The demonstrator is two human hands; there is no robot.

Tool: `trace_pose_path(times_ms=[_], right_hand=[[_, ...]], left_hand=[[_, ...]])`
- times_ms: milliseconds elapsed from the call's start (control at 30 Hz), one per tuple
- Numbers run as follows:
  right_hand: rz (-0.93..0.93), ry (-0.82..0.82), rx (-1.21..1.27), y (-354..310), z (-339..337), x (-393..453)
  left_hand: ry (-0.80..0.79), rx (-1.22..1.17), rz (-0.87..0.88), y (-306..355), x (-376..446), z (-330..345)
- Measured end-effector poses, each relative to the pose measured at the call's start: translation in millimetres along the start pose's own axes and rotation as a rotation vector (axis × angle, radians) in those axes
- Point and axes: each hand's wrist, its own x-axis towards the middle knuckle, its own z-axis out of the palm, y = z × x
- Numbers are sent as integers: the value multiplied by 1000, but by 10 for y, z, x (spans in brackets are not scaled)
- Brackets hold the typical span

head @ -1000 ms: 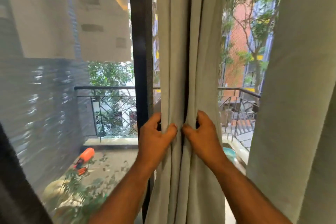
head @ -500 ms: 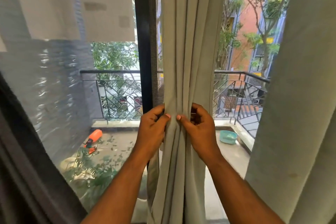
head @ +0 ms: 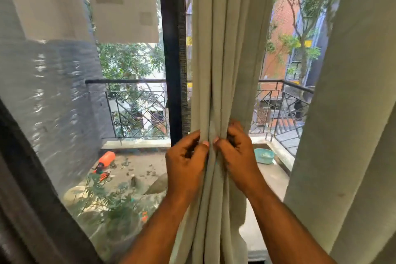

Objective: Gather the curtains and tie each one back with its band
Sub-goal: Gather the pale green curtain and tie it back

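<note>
Gripping the gathered curtain [head: 222,53] from both sides: left hand [head: 185,162] and right hand [head: 236,156] curl around the folds, thumbs nearly meeting at front (knuckles face the camera). Forearms rise from below. Curtain hangs beside the dark window frame [head: 173,49]; second curtain [head: 351,113] hangs loose at right.

No text, label, brand, number or sign can be read anywhere in view.
</note>
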Motion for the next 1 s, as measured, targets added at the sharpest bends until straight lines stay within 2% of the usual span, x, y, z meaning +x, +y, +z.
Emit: trace_pose_path(times_ms=[67, 133, 333, 433, 500, 600, 733, 833, 1000], right_hand=[[37, -43, 75, 47, -14, -66], [84, -55, 141, 108, 30, -111], [80, 66, 69, 201, 88, -59], [102, 74, 14, 254, 44, -24], [98, 84, -58, 279, 23, -28], [69, 42, -163, 199, 45, -4], [-52, 13, -172, -135, 47, 271], [-137, -5, -70, -468, -26, 677], [-273, -13, 248, -1036, -212, 1404]], left_hand=[[-76, -81, -79, -55, 9, -60], [-82, -143, -163, -83, 16, -15], [-118, -149, -323, -146, 195, 34], [-179, -129, -367, -30, 282, 8], [-194, -71, -279, 153, 391, 49], [-191, 63, -14, 554, 673, 226], [-189, 254, 214, 1034, 1104, 515], [-171, 258, 254, 1210, 1336, 633], [-222, 19, 172, 1502, 1706, 746]])
